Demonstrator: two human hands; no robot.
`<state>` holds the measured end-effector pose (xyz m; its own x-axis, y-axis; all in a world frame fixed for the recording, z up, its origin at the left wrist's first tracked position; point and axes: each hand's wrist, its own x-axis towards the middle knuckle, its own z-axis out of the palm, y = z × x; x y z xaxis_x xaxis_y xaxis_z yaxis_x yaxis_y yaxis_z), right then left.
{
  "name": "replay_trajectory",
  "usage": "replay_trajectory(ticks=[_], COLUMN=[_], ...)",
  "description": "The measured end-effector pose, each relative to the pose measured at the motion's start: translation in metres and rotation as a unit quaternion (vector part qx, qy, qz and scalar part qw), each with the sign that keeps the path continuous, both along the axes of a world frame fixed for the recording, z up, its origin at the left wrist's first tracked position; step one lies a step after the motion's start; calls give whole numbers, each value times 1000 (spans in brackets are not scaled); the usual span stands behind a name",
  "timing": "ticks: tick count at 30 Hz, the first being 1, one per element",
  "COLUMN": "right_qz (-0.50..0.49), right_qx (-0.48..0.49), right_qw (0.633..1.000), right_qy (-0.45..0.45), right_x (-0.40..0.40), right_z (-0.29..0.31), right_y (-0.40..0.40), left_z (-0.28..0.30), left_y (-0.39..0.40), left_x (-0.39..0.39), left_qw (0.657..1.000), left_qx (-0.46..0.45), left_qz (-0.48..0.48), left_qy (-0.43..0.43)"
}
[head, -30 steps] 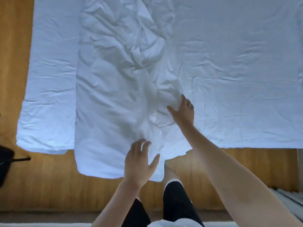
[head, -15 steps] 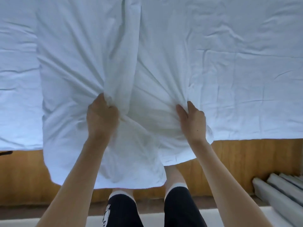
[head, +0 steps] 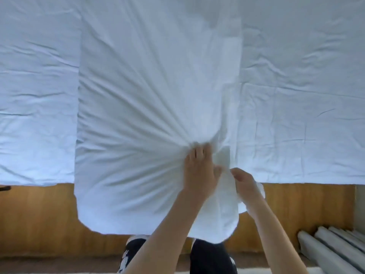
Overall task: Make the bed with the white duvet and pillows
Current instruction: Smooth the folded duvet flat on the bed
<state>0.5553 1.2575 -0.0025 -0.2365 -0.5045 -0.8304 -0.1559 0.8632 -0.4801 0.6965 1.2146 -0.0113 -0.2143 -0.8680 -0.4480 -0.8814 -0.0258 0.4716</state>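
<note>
Since a moment ago both hands have drawn together, the left hand (head: pixel 199 171) bunching the white duvet (head: pixel 150 119) lying across the bed (head: pixel 296 115), the right hand (head: pixel 245 180) pinching its near corner, suggesting straightening is underway.

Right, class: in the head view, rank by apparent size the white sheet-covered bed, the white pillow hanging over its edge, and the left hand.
1. White sheet-covered bed
2. White pillow
3. Left hand, though nearest the camera
</note>
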Motion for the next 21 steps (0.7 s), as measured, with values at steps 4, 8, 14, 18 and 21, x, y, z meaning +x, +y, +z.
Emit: replay_trajectory(ticks=[4,8,14,18,21], right_qz=[-38,99,221,88,64], right_qx=[-100,-184,-71,52,49], right_qw=[982,949,935,978,985], right_qy=[153,236,267,179,155], right_x=[-27,30,89,77,71], right_z=[7,23,-15,-43,-50], right_y=[-25,-60,-34,10,18], left_z=[-30,-7,-21,-35,-43], left_y=[18,19,18,33,51], left_x=[30,86,257,319,321], left_qw=[993,970,937,888,878], left_qx=[12,-142,-142,95,146], left_qz=[1,86,320,433,409], left_qy=[115,175,1,124,202])
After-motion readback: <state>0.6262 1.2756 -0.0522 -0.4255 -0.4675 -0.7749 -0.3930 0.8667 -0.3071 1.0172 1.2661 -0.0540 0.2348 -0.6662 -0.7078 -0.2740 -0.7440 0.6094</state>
